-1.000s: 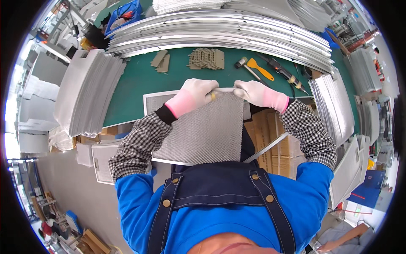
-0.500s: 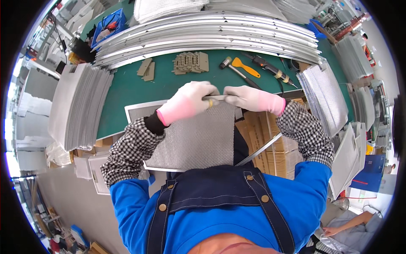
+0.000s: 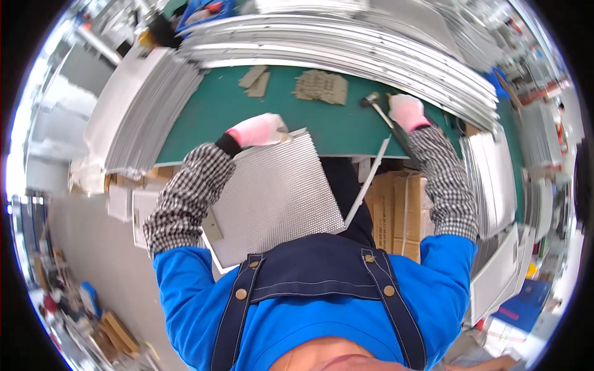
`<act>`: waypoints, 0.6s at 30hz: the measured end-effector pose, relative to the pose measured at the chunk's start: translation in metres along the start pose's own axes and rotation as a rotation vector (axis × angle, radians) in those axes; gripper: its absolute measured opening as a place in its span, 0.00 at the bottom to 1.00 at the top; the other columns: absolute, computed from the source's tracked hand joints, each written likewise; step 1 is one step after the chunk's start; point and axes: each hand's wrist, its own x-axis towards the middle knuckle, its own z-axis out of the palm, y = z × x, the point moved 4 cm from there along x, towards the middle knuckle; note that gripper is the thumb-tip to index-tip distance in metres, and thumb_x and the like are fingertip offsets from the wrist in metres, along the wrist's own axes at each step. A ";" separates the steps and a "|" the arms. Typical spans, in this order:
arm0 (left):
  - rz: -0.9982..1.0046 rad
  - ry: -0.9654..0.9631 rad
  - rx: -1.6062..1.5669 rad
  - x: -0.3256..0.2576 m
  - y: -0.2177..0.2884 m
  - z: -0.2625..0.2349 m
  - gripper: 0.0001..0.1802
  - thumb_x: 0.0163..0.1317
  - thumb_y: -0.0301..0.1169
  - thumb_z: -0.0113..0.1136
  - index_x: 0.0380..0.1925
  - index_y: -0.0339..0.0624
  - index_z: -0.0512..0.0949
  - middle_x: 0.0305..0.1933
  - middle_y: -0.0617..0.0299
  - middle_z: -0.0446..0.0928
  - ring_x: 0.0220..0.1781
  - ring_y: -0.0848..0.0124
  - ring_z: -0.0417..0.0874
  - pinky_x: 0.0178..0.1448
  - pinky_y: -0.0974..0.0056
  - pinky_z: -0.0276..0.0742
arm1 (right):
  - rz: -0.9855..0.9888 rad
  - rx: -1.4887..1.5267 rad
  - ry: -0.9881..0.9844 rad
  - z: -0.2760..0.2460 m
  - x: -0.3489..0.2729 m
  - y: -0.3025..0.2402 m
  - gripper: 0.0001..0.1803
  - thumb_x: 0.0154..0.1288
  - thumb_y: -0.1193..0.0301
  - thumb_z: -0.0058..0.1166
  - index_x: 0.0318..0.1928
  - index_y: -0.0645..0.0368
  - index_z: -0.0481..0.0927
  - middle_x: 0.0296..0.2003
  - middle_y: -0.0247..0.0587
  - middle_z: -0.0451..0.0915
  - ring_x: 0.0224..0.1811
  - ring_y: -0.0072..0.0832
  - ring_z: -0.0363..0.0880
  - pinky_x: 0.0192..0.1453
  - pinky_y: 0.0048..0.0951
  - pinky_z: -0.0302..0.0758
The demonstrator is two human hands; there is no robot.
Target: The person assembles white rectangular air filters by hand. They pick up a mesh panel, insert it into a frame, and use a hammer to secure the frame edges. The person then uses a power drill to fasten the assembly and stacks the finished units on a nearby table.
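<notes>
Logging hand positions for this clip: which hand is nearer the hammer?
Right. The right hand is at the hammer, touching or gripping its handle. The left hand is off to the left, holding the top edge of the mesh panel.

Factory workshop, sheet-metal assembly stn.

Green-matted worktop (image 3: 247,117) w/ long stacks of silver metal panels (image 3: 346,43) along far edge, more panel stacks (image 3: 136,105) at left end & right; mallet (image 3: 378,108) + cardboard scraps (image 3: 320,86) on mat; cartons (image 3: 396,204) under near edge; bare concrete floor (image 3: 86,247), cluttered.
</notes>
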 end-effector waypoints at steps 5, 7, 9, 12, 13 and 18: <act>0.005 -0.098 0.046 0.007 -0.014 0.005 0.26 0.64 0.51 0.59 0.47 0.39 0.85 0.40 0.50 0.86 0.41 0.56 0.85 0.49 0.55 0.79 | 0.007 0.340 0.327 -0.049 -0.032 -0.010 0.18 0.64 0.61 0.51 0.48 0.59 0.77 0.35 0.52 0.84 0.41 0.49 0.85 0.48 0.49 0.78; 0.115 -0.114 0.030 0.017 -0.032 0.015 0.28 0.64 0.54 0.62 0.49 0.40 0.84 0.38 0.53 0.86 0.39 0.59 0.85 0.45 0.57 0.79 | -0.380 0.525 0.541 -0.077 -0.078 -0.071 0.13 0.67 0.62 0.50 0.45 0.58 0.75 0.29 0.53 0.82 0.29 0.51 0.83 0.33 0.48 0.79; -0.020 -0.206 -0.034 0.021 -0.036 0.013 0.29 0.64 0.55 0.63 0.51 0.41 0.84 0.38 0.56 0.85 0.39 0.62 0.84 0.42 0.58 0.80 | -0.795 0.414 0.789 -0.087 -0.131 -0.155 0.07 0.67 0.69 0.52 0.43 0.53 0.79 0.24 0.41 0.79 0.22 0.39 0.81 0.24 0.42 0.78; -0.042 -0.245 0.016 0.023 -0.035 0.012 0.30 0.65 0.55 0.62 0.52 0.40 0.83 0.39 0.58 0.83 0.38 0.65 0.83 0.42 0.59 0.81 | -1.278 0.247 0.768 -0.086 -0.178 -0.252 0.07 0.66 0.68 0.54 0.42 0.51 0.82 0.23 0.30 0.75 0.25 0.28 0.80 0.26 0.33 0.77; -0.018 -0.245 0.018 0.025 -0.030 0.012 0.30 0.65 0.55 0.62 0.53 0.40 0.83 0.39 0.58 0.83 0.37 0.66 0.83 0.42 0.59 0.81 | -1.375 0.329 0.789 -0.072 -0.182 -0.285 0.08 0.66 0.68 0.53 0.43 0.51 0.82 0.23 0.30 0.75 0.25 0.29 0.81 0.26 0.34 0.77; -0.074 -0.165 -0.015 0.011 -0.024 0.013 0.29 0.66 0.52 0.61 0.54 0.39 0.81 0.44 0.54 0.85 0.44 0.60 0.85 0.49 0.58 0.80 | -1.535 0.624 0.716 -0.051 -0.180 -0.406 0.15 0.66 0.70 0.50 0.53 0.52 0.80 0.24 0.34 0.75 0.25 0.28 0.81 0.25 0.32 0.78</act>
